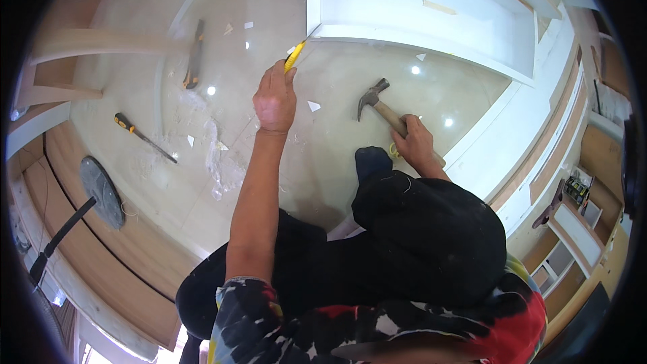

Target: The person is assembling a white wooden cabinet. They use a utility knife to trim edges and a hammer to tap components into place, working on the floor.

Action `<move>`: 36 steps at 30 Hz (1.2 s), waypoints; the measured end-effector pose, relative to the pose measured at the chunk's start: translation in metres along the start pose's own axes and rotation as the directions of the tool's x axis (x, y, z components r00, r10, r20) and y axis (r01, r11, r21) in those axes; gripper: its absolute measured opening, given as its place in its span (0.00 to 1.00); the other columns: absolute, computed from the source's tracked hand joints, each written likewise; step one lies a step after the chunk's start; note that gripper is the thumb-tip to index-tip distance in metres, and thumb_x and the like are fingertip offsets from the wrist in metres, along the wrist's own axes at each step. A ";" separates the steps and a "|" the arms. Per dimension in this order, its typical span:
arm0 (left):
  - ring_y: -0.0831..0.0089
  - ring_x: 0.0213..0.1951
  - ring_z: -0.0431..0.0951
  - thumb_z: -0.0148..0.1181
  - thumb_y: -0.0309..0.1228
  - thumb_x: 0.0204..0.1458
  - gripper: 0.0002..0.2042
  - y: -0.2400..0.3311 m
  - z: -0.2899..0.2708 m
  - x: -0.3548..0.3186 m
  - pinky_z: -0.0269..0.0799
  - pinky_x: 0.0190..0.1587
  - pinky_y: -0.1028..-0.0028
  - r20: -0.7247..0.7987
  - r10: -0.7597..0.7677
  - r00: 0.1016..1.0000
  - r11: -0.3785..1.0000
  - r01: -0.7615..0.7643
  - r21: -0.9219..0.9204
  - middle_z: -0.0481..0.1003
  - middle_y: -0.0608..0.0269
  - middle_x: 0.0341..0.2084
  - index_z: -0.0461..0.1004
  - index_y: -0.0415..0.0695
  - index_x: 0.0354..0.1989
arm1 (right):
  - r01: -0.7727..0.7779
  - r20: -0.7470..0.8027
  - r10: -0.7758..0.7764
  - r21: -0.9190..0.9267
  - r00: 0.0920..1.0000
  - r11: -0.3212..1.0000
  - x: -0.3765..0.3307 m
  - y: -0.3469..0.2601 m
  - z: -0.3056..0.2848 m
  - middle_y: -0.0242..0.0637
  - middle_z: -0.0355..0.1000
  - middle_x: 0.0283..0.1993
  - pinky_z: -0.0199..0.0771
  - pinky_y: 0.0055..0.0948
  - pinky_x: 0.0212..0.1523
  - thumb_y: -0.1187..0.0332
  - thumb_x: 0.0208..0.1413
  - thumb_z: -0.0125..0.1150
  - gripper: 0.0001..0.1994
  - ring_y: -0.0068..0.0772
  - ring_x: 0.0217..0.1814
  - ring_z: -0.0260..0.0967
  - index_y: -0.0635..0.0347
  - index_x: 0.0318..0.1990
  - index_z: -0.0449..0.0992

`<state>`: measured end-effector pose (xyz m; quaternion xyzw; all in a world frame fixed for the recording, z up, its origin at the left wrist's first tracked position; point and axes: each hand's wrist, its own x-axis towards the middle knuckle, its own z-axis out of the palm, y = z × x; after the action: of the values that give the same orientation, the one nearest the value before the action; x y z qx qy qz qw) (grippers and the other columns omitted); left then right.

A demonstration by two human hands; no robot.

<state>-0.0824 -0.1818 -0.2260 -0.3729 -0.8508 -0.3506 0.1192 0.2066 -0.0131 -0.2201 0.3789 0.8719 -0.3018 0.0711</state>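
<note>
Down by the black knees (431,236), the right hand (416,143) is wrapped round the wood handle of a hammer (379,103), its claw head out over the floor (350,71). A bit farther off, the left hand (275,104) is shut round a yellow tool (294,58) that looks like a knife. The two hands are apart, each with its own thing. The thin tip of the yellow tool is at the near left corner of a big white box (391,7); I can't tell if it touches. My guess is that this is the step of working at that corner with the tip. The next move, I think, calls for a firm left hand and a slow push, with the hammer kept clear.

Off to the left lie a screwdriver (145,137), some clear plastic (216,162) and, farther out, a long tool (194,54) with orange on it.

The white box is open toward us, and a tan strip (439,7) is inside. Over on the right, a small pack (578,189) sits by a shelf (558,263); what it holds is too small to tell.
</note>
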 end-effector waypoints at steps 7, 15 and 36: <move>0.50 0.38 0.78 0.58 0.29 0.60 0.13 0.011 0.005 -0.001 0.74 0.40 0.61 0.203 -0.293 0.934 0.926 0.330 -0.183 0.76 0.46 0.37 0.72 0.38 0.51 | 0.065 -0.022 -0.068 -0.095 0.997 0.993 0.004 0.006 0.005 0.52 0.71 0.44 0.70 0.48 0.47 0.60 0.54 0.66 0.19 0.57 0.47 0.71 0.65 0.45 0.72; 0.53 0.38 0.79 0.54 0.30 0.62 0.14 0.000 -0.005 -0.007 0.74 0.42 0.63 -0.001 -0.281 0.960 0.960 0.281 0.008 0.78 0.47 0.37 0.73 0.35 0.52 | 0.314 -0.012 -0.315 0.133 0.949 0.940 0.032 -0.061 -0.047 0.50 0.70 0.44 0.72 0.44 0.45 0.64 0.52 0.67 0.19 0.52 0.45 0.72 0.66 0.46 0.72; 0.53 0.38 0.78 0.57 0.25 0.57 0.17 0.120 -0.018 -0.015 0.73 0.43 0.60 0.530 -0.122 0.839 0.891 0.328 -0.313 0.77 0.48 0.36 0.71 0.37 0.56 | 0.207 -0.165 -0.133 0.602 0.977 0.771 0.076 -0.133 -0.050 0.55 0.73 0.39 0.72 0.40 0.39 0.60 0.58 0.61 0.19 0.53 0.38 0.73 0.66 0.47 0.69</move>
<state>0.0126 -0.1454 -0.1587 -0.3615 -0.8032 -0.4174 -0.2237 0.0654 -0.0076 -0.1433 0.3172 0.7592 -0.5525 -0.1333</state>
